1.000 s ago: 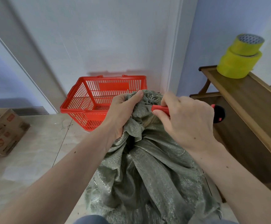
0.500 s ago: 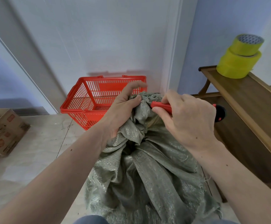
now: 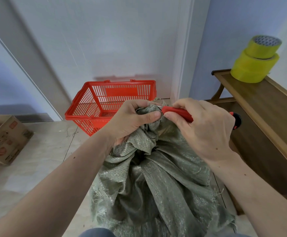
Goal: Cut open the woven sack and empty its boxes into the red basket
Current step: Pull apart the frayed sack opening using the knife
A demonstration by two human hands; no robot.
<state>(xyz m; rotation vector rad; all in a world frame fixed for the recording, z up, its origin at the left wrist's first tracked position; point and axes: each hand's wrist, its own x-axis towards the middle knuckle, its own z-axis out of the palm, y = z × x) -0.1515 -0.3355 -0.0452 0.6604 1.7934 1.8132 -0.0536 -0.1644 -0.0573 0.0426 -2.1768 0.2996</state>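
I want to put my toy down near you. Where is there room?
The bare floor between the cardboard box and the woven sack is free. So is the wooden table in front of the yellow tape rolls. Around the sack's top it is crowded: both hands and a red knife.

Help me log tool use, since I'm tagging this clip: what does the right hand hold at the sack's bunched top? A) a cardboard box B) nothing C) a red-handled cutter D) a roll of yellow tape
C: the right hand grips a red-handled cutter, its tip at the woven sack neck that the left hand holds.
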